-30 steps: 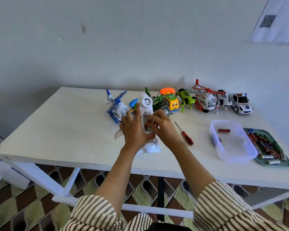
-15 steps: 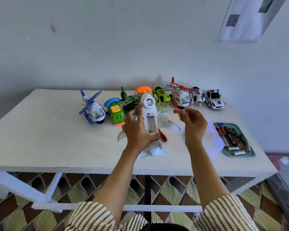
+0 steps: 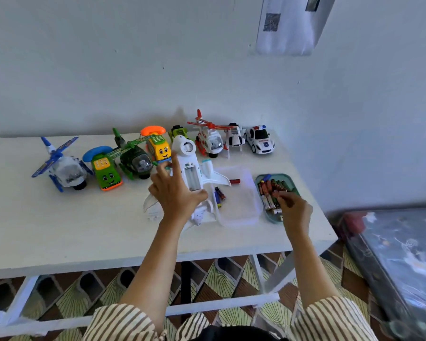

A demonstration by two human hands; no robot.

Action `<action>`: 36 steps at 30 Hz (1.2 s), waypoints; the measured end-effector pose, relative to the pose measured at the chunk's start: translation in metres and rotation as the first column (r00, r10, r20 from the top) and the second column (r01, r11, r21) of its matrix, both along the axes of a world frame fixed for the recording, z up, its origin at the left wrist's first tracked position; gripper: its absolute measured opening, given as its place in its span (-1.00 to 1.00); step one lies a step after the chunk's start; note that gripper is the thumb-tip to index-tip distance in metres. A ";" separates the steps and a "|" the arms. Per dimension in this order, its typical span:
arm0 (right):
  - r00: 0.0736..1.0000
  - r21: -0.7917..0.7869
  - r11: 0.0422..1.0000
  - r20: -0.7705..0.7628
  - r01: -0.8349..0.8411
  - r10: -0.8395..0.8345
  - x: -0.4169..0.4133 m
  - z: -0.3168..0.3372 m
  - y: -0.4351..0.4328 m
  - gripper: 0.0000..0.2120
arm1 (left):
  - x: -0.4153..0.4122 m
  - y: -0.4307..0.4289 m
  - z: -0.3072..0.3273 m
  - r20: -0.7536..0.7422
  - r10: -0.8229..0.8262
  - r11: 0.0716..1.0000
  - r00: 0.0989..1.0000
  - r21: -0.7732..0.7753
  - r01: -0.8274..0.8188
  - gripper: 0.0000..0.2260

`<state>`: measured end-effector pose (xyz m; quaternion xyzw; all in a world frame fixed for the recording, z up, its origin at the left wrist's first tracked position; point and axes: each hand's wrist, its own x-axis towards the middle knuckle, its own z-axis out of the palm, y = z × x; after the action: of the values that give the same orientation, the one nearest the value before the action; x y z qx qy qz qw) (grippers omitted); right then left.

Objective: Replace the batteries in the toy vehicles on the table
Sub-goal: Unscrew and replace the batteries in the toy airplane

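- White toy plane (image 3: 191, 173): held belly-up above the table (image 3: 59, 230) by the left hand (image 3: 176, 193), fingers wrapped round the fuselage. Battery compartment (image 3: 191, 177) uncovered; it appears empty, though glare makes this uncertain. Tail and one wing partly hidden behind the hand.
- Right hand (image 3: 293, 207): over the green tray (image 3: 292, 183) of batteries (image 3: 271, 193) at the table's right edge, fingertips pinched close together at the pile. Whether a battery is actually between them cannot be told; that area is blurred.
- Clear plastic tub (image 3: 241, 212): between plane and tray, holding a few loose batteries (image 3: 219, 195); exact count unclear through the translucent wall.
- Remaining toys stand in a row along the wall: blue helicopter (image 3: 62, 166), green phone car (image 3: 106, 173), green helicopter (image 3: 133, 158), yellow phone car (image 3: 159, 146), a lime vehicle (image 3: 178, 131) largely hidden behind the plane's nose, red-and-white helicopter (image 3: 210, 139), a small white vehicle (image 3: 235, 136), police car (image 3: 260, 140).
- Paper sheet (image 3: 285, 28) on the wall: cut off at the top, print unreadable.
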<state>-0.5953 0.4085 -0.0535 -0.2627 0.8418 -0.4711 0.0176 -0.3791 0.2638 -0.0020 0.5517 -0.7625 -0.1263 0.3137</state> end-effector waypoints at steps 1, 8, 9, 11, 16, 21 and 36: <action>0.999 0.028 0.999 -0.029 -0.036 0.037 -0.006 -0.005 0.001 -0.83 | -0.005 0.001 -0.001 0.005 0.020 1.000 1.000 -0.009 -0.020 0.01; 0.961 0.178 0.967 -0.174 -0.184 0.215 -0.016 -0.021 -0.004 -0.87 | -0.006 0.000 -0.002 0.028 0.083 0.997 0.996 -0.002 -0.083 0.03; 0.957 0.178 0.965 -0.182 -0.192 0.224 -0.018 -0.022 -0.006 -0.87 | -0.006 0.000 -0.002 0.030 0.084 0.996 0.996 0.003 -0.084 0.04; 0.955 0.164 0.967 -0.196 -0.193 0.224 -0.021 -0.021 -0.008 -0.87 | -0.006 -0.001 -0.002 0.032 0.073 0.997 0.997 0.011 -0.073 0.05; 0.943 0.048 0.973 -0.241 -0.224 0.229 -0.015 -0.005 -0.024 -0.91 | -0.008 -0.001 -0.001 0.028 0.059 0.998 0.998 0.012 -0.059 0.05; 0.789 0.155 0.802 -0.150 -0.577 0.596 0.021 0.020 -0.060 -0.91 | -0.007 0.000 -0.001 0.037 0.079 0.997 0.996 0.017 -0.080 0.04; 0.665 0.574 0.530 0.034 -0.625 0.746 0.049 -0.007 -0.103 -0.56 | -0.007 0.004 -0.002 0.084 0.052 0.999 0.995 -0.019 -0.051 0.08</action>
<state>-0.5467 0.3051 -0.0603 -0.6065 0.7613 -0.1368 0.1842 -0.3863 0.2678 -0.0041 0.5733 -0.7616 -0.0882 0.2889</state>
